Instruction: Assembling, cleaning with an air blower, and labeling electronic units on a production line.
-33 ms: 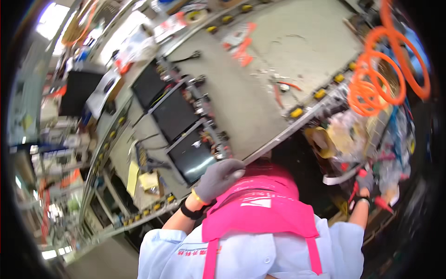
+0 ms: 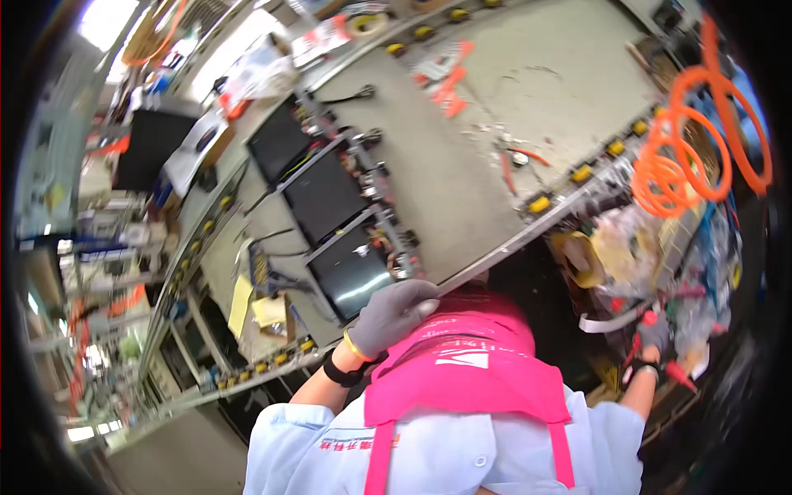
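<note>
My left hand (image 2: pixel 394 315), in a grey glove, is at the bench's front edge beside the nearest dark panel. Its fingers bend loosely with the thumb apart, and nothing shows in them. Three flat dark panels (image 2: pixel 326 202) lie in a row on the bench, with metal parts and wiring along their right sides. Low at the right, my gloved right hand (image 2: pixel 654 334) is closed on a red-handled tool (image 2: pixel 680 375). Its two red arms stick out past the hand; its working end cannot be made out. Around this hand are clear plastic bags and scraps.
Red-handled cutters (image 2: pixel 509 172) lie among white bits on the bench (image 2: pixel 450 198). An orange coiled hose (image 2: pixel 672 169) hangs at the right above a box of plastic waste (image 2: pixel 627 239). Yellow rollers (image 2: pixel 539 204) line the bench edge. A yellow pad (image 2: pixel 269 311) lies left.
The bench and its things have shifted slightly right in the view. Both hands stay nearly where they were, the right one still on the red-handled tool.
</note>
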Demonstrator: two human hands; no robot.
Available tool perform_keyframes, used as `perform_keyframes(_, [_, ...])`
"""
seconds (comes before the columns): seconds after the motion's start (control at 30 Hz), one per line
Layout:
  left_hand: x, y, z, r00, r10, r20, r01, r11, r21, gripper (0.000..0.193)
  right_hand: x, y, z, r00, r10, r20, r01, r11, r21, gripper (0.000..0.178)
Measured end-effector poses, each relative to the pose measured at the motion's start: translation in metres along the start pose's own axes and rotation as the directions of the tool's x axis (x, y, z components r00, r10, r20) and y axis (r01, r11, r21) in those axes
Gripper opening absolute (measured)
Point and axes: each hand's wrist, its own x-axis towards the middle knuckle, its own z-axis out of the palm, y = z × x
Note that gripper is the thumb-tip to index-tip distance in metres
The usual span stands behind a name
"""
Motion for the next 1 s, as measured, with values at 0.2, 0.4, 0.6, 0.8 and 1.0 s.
perform_keyframes(0.2, [-0.042, -0.040, -0.030, 0.970, -0.131, -0.204, 0.101, 0.983, -0.151, 0.020, -0.093, -0.056, -0.111, 0.781, -0.604, -0.156, 0.623, 0.772, 0.130, 0.043])
perform_keyframes(0.4, [-0.050, -0.074, -0.043, 0.922, -0.025, -0.387, 0.088, 0.985, 0.147, 0.024, -0.172, -0.232, -0.213, 0.542, -0.666, -0.513, 0.691, 0.006, 0.722, 0.058])
perform_keyframes(0.6, [-0.008, -0.093, -0.029, 0.918, 0.344, -0.197, -0.116, 0.708, 0.697, 0.048, -0.131, -0.402, -0.261, 0.186, -0.821, -0.540, -0.342, -0.570, 0.747, 0.058])
perform_keyframes(0.8, [0.011, -0.089, -0.039, 0.922, 0.356, -0.151, -0.148, 0.685, 0.713, 0.046, -0.147, -0.538, -0.256, 0.159, -0.344, -0.925, 0.946, -0.215, 0.243, 0.035])
perform_keyframes(1.0, [0.009, -0.092, -0.124, 0.712, 0.425, -0.559, -0.066, 0.833, 0.549, 0.035, -0.192, -0.620, -0.291, 0.272, -0.648, -0.711, 0.250, -0.666, 0.703, 0.027])
